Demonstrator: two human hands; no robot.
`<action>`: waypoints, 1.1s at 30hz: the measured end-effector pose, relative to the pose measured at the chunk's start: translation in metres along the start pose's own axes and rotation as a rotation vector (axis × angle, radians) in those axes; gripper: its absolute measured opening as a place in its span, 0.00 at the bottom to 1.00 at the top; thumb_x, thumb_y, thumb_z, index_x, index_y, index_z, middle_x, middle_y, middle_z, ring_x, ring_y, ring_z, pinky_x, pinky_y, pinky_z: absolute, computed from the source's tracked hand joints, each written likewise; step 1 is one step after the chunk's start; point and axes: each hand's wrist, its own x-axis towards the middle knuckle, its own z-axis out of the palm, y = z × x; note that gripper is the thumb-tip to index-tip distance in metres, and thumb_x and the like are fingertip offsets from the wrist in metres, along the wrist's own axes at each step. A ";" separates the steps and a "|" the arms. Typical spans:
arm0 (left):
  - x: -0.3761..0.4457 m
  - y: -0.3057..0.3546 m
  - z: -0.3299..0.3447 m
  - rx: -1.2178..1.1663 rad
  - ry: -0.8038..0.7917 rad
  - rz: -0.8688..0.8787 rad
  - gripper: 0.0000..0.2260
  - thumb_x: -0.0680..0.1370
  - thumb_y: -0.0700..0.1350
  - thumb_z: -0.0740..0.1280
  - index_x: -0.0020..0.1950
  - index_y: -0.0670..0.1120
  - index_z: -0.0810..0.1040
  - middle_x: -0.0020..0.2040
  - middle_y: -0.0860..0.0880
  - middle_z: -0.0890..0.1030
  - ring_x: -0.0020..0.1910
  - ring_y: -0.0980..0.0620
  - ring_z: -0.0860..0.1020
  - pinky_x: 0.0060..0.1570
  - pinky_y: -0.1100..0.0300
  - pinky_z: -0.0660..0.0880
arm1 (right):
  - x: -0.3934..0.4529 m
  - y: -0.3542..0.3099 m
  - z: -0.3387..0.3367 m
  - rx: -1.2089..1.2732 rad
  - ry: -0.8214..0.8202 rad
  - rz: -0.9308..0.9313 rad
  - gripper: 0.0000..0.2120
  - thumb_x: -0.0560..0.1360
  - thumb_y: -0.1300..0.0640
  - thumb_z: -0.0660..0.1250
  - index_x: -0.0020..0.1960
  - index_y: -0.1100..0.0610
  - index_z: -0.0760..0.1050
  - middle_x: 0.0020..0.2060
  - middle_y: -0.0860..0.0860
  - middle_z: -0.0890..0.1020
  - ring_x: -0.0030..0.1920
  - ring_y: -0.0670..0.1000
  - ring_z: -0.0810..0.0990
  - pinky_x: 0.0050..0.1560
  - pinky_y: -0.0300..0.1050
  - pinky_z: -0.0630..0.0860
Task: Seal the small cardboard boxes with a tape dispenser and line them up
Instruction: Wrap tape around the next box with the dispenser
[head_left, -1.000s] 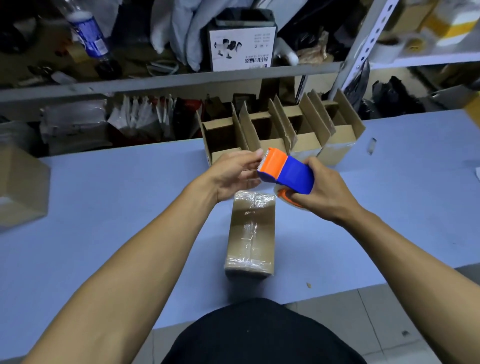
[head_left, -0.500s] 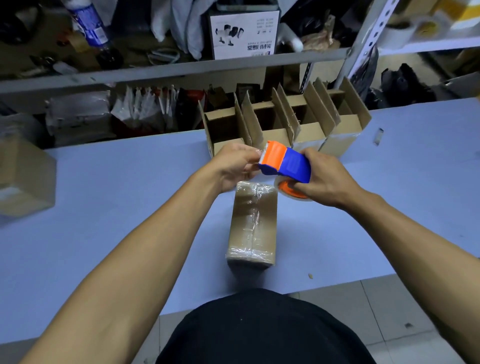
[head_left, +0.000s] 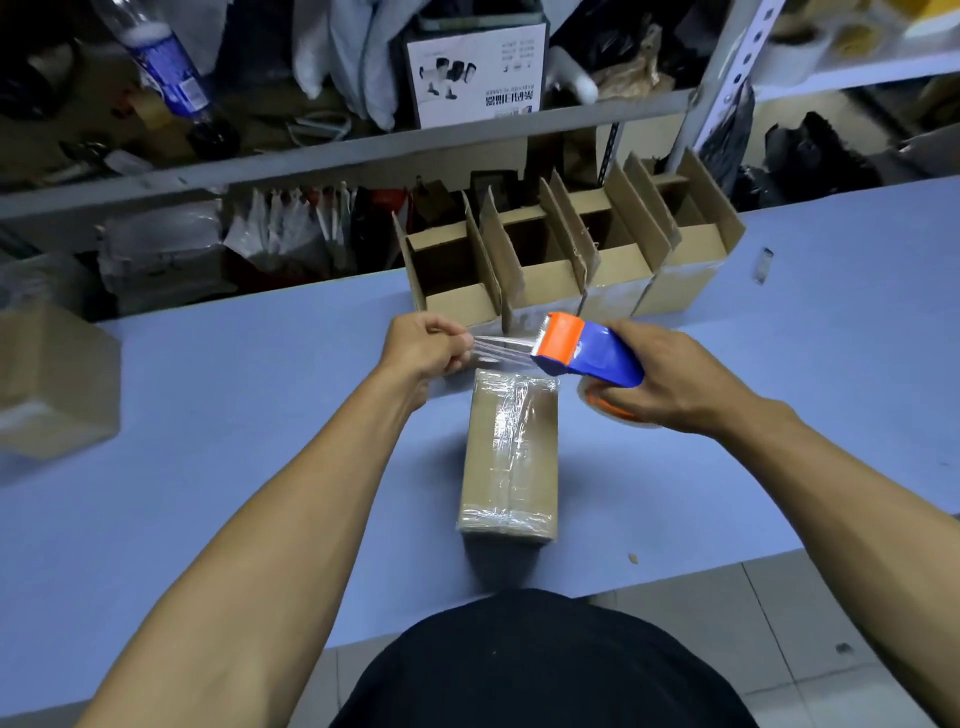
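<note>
A small closed cardboard box (head_left: 509, 457) lies lengthwise on the blue table (head_left: 234, 415) in front of me, with clear tape across its top and both ends. Above its far end my right hand (head_left: 675, 384) grips a blue and orange tape dispenser (head_left: 587, 353). My left hand (head_left: 426, 348) pinches the free end of the clear tape (head_left: 501, 349), which stretches taut between hand and dispenser. Behind them several open cardboard boxes (head_left: 566, 254) stand side by side with their flaps up.
A larger cardboard box (head_left: 52, 379) sits at the table's left edge. Metal shelving (head_left: 363, 145) behind the table carries bags, a bottle (head_left: 171, 78) and a printed carton (head_left: 475, 73). A tape scrap (head_left: 763, 265) lies at the far right. Tiled floor shows below the table's near edge.
My left hand has drawn away to the left from the dispenser's mouth, pulling out a short length of clear tape. The right hand holds the dispenser in about the same place.
</note>
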 end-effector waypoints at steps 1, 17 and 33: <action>0.001 -0.006 -0.002 0.006 -0.006 -0.005 0.07 0.74 0.31 0.72 0.39 0.41 0.79 0.35 0.44 0.81 0.31 0.52 0.78 0.29 0.64 0.75 | -0.003 0.005 0.002 -0.015 -0.012 0.016 0.15 0.70 0.44 0.71 0.51 0.45 0.69 0.40 0.43 0.76 0.39 0.49 0.74 0.37 0.41 0.68; 0.022 -0.051 0.015 0.009 0.071 0.002 0.06 0.76 0.34 0.70 0.43 0.44 0.79 0.39 0.45 0.81 0.36 0.52 0.78 0.40 0.62 0.78 | 0.013 0.026 0.032 -0.102 -0.129 0.083 0.23 0.74 0.40 0.69 0.63 0.48 0.68 0.47 0.49 0.76 0.44 0.51 0.73 0.41 0.43 0.67; 0.025 -0.080 0.039 -0.088 0.212 -0.005 0.07 0.80 0.38 0.66 0.45 0.50 0.77 0.48 0.44 0.82 0.45 0.49 0.78 0.48 0.55 0.77 | 0.012 0.030 0.044 -0.038 -0.144 0.122 0.24 0.74 0.40 0.70 0.63 0.49 0.67 0.46 0.49 0.75 0.43 0.51 0.73 0.37 0.37 0.64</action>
